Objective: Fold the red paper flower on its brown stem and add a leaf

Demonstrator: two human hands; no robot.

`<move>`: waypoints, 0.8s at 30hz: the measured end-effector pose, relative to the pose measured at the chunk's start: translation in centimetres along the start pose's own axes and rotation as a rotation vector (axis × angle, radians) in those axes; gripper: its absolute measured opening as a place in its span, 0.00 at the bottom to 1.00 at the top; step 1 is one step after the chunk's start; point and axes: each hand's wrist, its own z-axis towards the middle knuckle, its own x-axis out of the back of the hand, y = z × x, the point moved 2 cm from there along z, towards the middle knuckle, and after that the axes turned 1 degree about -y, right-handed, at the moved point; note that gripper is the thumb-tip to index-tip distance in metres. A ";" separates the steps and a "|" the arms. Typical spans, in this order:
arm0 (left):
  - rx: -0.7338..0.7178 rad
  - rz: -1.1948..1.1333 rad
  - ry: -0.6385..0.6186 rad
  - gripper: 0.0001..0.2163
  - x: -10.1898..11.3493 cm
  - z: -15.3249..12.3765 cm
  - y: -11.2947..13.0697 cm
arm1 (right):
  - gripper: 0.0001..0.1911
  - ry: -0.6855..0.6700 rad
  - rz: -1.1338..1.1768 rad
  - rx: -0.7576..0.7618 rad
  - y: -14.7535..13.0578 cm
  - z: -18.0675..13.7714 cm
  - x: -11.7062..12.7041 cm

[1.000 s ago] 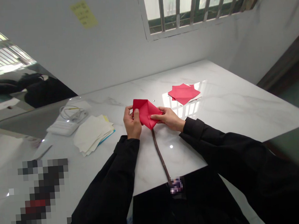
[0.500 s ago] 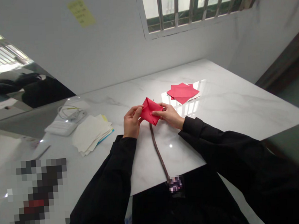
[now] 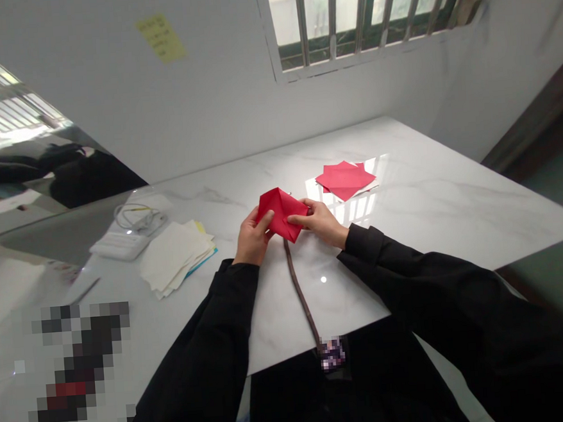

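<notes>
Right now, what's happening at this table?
A person in black sleeves holds a partly folded red paper just above the white marble table. The left hand and right hand each pinch one side of it. Farther back lies a stack of red sheets; to the left sit a pile of pale papers and a white device with a cable. A dark strap trails across the table towards the person.

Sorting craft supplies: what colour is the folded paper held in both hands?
Red, the folded paper; head view shows it.
</notes>
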 end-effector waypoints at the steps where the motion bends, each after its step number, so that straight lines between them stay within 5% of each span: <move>1: -0.004 0.012 0.034 0.24 0.3 0.2 -0.1 | 0.26 0.005 -0.003 -0.003 0.0 0.0 0.0; 13: -0.222 0.224 0.303 0.20 2.1 1.0 -0.4 | 0.23 -0.029 -0.036 -0.014 -0.2 -0.1 -0.1; 18: -0.150 0.096 0.269 0.23 2.0 1.1 -0.5 | 0.21 -0.076 -0.099 0.001 -0.5 -0.3 -0.2; 24: -0.279 0.219 0.284 0.15 1.8 1.0 -0.3 | 0.18 -0.090 -0.162 0.021 -0.6 -0.3 -0.2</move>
